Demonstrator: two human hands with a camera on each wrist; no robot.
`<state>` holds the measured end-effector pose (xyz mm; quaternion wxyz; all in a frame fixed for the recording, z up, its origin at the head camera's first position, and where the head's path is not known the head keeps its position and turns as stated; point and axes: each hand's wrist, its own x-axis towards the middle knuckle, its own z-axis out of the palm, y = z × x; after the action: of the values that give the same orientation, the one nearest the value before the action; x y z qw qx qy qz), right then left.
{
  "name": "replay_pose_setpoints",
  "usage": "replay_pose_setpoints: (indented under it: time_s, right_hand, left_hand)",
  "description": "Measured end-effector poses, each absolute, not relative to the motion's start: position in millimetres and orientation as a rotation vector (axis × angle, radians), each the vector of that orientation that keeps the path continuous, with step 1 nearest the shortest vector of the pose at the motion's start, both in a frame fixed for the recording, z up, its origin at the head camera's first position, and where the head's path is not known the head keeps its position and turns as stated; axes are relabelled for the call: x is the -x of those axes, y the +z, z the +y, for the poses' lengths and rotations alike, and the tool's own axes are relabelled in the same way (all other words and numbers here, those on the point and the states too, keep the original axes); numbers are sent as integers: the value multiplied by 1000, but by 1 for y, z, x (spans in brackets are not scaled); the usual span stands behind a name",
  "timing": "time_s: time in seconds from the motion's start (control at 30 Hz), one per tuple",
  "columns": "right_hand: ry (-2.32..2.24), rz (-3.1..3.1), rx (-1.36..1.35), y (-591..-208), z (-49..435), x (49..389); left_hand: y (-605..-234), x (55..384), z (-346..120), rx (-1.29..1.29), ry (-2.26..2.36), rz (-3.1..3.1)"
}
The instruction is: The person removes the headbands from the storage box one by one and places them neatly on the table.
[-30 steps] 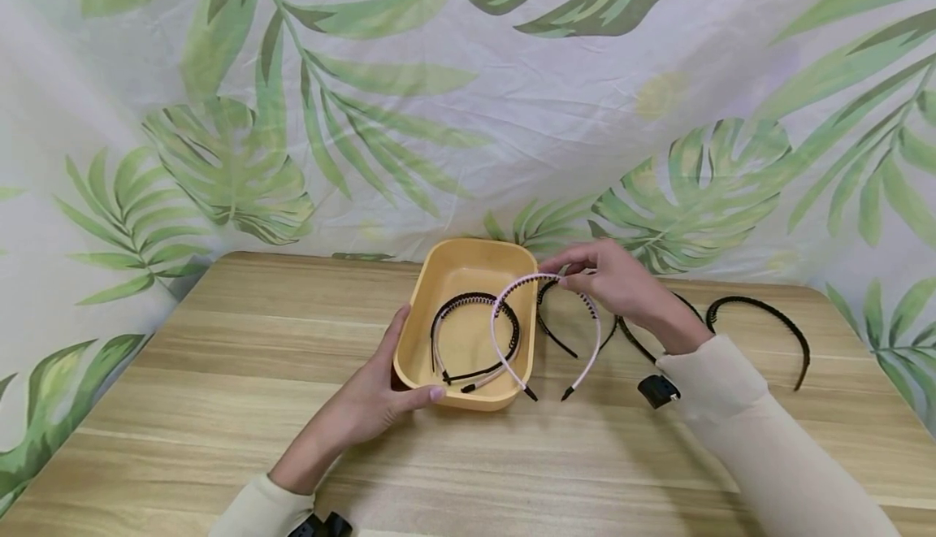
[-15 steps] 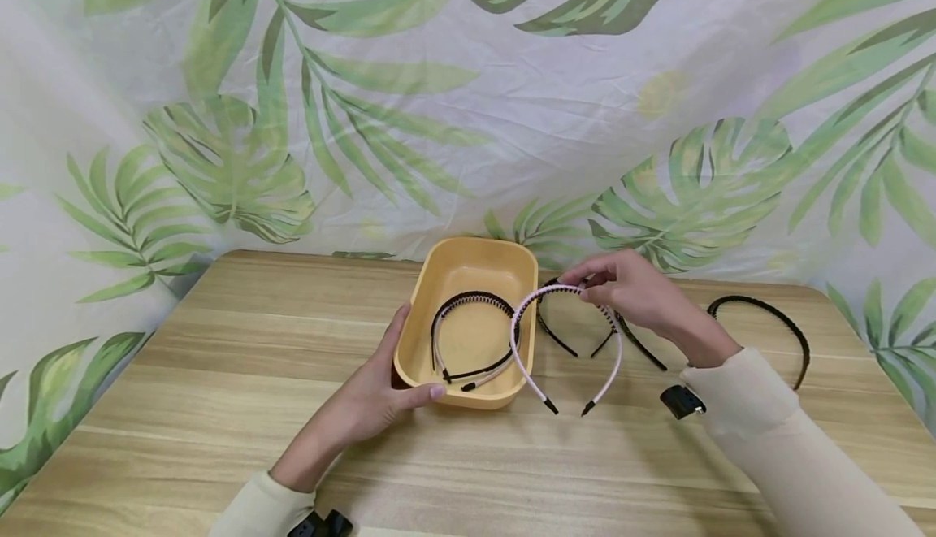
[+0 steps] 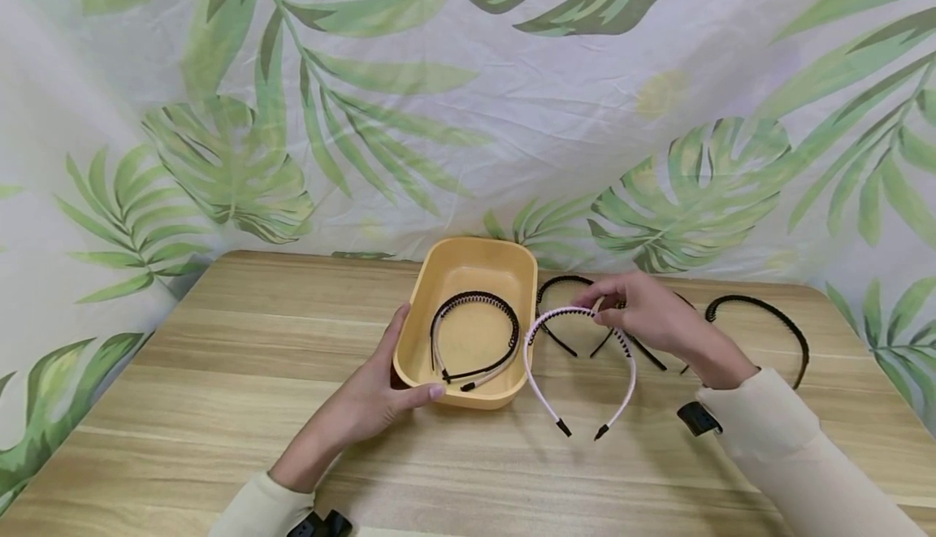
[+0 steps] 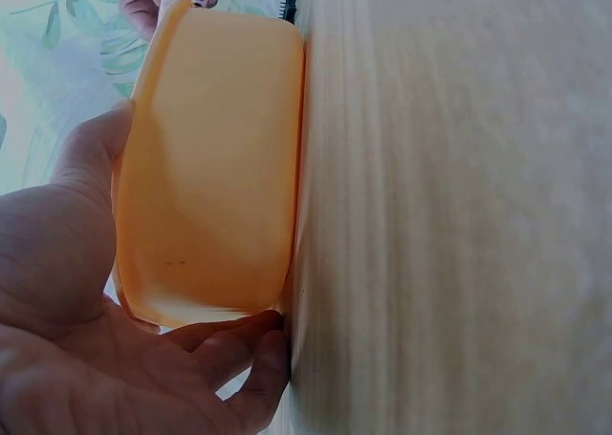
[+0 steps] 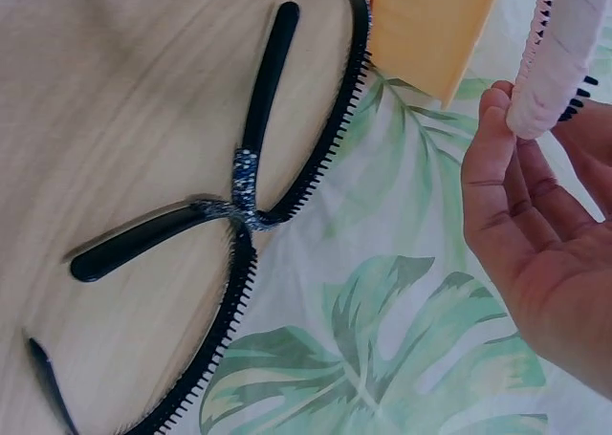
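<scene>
The left grip (image 3: 366, 407) clasps the yellow box (image 3: 481, 261) at its 8 o'clock corner on the bench (image 3: 292, 326). At the box's 4 o'clock, the right grip (image 3: 647, 318) pinches the pink headband (image 5: 571, 57) near its 1 o'clock arc. Shifting one headband seems in hand; next calls for keeping its tips clear of the black headbands (image 5: 271, 76) around 3 o'clock.

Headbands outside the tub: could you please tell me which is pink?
The headband pinched by the right hand; the other headbands outside the tub are dark.
</scene>
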<state>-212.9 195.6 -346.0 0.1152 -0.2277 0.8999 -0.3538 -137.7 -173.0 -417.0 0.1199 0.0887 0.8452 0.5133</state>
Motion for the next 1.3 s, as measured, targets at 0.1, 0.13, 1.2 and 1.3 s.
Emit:
replay_pose_setpoints:
  time_s: [0.1, 0.13, 1.2, 1.3]
  right_hand:
    - [-1009, 2647, 670, -349, 197, 210]
    - [-995, 2655, 678, -350, 197, 210]
    - [-964, 2681, 810, -389, 203, 196]
    - [-973, 2663, 817, -391, 202, 196]
  left_hand:
    - [-417, 138, -173, -262, 1502, 2470]
    - [-417, 138, -173, -264, 1504, 2469]
    - [-417, 138, -173, -272, 1507, 2470]
    - [-417, 138, -173, -272, 1510, 2468]
